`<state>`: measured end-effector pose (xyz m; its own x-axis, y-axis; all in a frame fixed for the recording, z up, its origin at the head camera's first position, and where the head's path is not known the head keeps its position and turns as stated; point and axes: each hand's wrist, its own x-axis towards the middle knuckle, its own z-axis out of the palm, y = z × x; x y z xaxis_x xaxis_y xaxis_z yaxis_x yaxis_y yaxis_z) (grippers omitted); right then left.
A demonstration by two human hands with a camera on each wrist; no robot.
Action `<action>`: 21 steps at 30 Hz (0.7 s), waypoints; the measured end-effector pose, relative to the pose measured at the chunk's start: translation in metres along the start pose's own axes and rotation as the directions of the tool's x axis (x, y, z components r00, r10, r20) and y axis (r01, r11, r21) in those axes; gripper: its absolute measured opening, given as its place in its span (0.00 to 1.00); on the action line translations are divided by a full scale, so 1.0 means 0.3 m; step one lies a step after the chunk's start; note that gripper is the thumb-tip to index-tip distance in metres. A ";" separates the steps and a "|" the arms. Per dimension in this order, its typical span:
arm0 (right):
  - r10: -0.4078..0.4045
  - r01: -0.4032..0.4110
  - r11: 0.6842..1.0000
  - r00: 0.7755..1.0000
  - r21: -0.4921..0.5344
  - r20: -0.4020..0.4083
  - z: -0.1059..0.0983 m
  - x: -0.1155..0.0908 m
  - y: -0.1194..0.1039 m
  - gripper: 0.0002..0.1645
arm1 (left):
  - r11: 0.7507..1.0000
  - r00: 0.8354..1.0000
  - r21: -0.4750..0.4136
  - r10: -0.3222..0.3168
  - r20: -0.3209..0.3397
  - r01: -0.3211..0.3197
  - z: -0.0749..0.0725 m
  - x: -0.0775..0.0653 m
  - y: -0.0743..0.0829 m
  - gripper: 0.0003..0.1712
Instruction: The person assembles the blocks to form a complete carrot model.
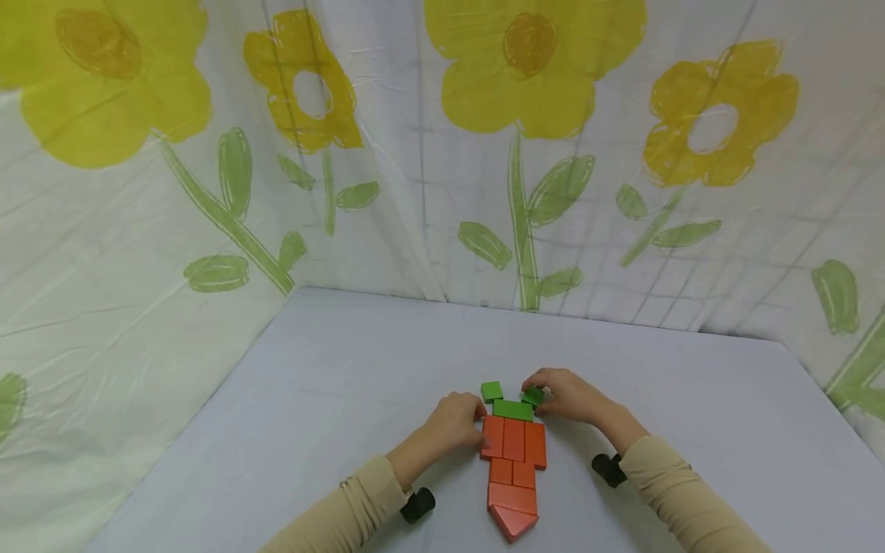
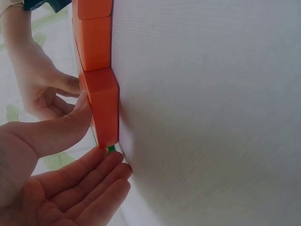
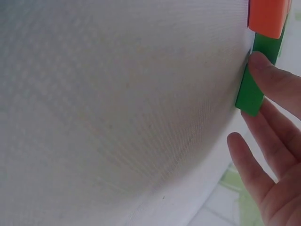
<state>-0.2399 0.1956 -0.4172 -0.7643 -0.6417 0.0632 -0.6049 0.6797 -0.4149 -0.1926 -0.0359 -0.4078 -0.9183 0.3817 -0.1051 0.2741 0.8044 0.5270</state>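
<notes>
Orange blocks and green blocks lie flat in a carrot-like shape, tapering to an orange triangular block nearest me. My left hand is at the left end of the widest orange row. Its thumb rests on the outer orange block, with the straight fingers touching that block's far end. With thumb and fingers, my right hand pinches a green block at the upper right of the shape. A green rectangular block lies crosswise above the orange ones, and a green square block sits at its upper left.
The blocks are on a pale table. A white curtain with yellow flowers hangs along its far and left sides. Black wrist devices, left and right, stick out below the sleeves.
</notes>
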 end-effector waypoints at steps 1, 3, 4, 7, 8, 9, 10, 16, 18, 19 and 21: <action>0.000 0.000 1.000 1.000 0.000 0.000 0.000 0.000 0.000 0.19 | 1.000 1.000 -0.001 -0.001 0.000 0.001 0.000 0.000 0.000 0.21; -0.004 0.004 1.000 1.000 -0.002 -0.001 0.001 0.000 0.000 0.19 | 1.000 1.000 -0.003 -0.002 0.000 0.002 -0.001 0.001 0.000 0.21; -0.006 0.006 1.000 1.000 -0.004 -0.003 0.001 -0.001 0.000 0.19 | 1.000 1.000 -0.002 -0.001 0.000 0.001 -0.001 0.001 0.001 0.21; -0.012 0.012 1.000 1.000 -0.006 -0.009 0.003 -0.005 0.002 0.19 | 1.000 1.000 0.002 0.004 0.002 -0.004 0.001 0.004 0.001 0.21; -0.015 0.014 1.000 1.000 -0.007 -0.011 0.003 -0.007 0.003 0.19 | 1.000 1.000 0.004 0.006 0.002 -0.006 0.002 0.004 0.001 0.21; -0.015 0.015 1.000 1.000 -0.007 -0.013 0.004 -0.008 0.004 0.19 | 1.000 1.000 0.004 0.008 0.003 -0.008 0.003 0.005 0.001 0.21; -0.016 0.016 1.000 1.000 -0.008 -0.015 0.005 -0.010 0.004 0.19 | 1.000 1.000 0.007 0.009 0.003 -0.009 0.004 0.006 0.001 0.21; 0.022 -0.022 0.999 0.999 -0.023 -0.029 0.004 -0.023 0.010 0.24 | 1.000 1.000 0.010 0.006 0.013 -0.006 0.007 0.010 0.002 0.21; 0.056 -0.057 0.998 0.997 -0.016 -0.050 -0.002 -0.031 0.013 0.25 | 1.000 1.000 0.016 0.009 0.012 -0.010 0.007 0.011 0.003 0.21; 0.074 -0.074 0.997 0.995 -0.003 -0.065 -0.006 -0.036 0.014 0.25 | 1.000 1.000 0.028 0.012 0.010 -0.013 0.008 0.011 0.003 0.22; 0.097 -0.097 0.995 0.990 0.004 -0.100 -0.015 -0.046 0.018 0.24 | 0.998 1.000 0.055 0.019 -0.002 -0.019 0.009 0.008 0.003 0.23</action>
<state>-0.2335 0.2098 -0.4162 -0.8381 -0.5337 0.1131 -0.5267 0.7377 -0.4223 -0.1939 -0.0331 -0.4098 -0.9134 0.3962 -0.0929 0.3070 0.8207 0.4818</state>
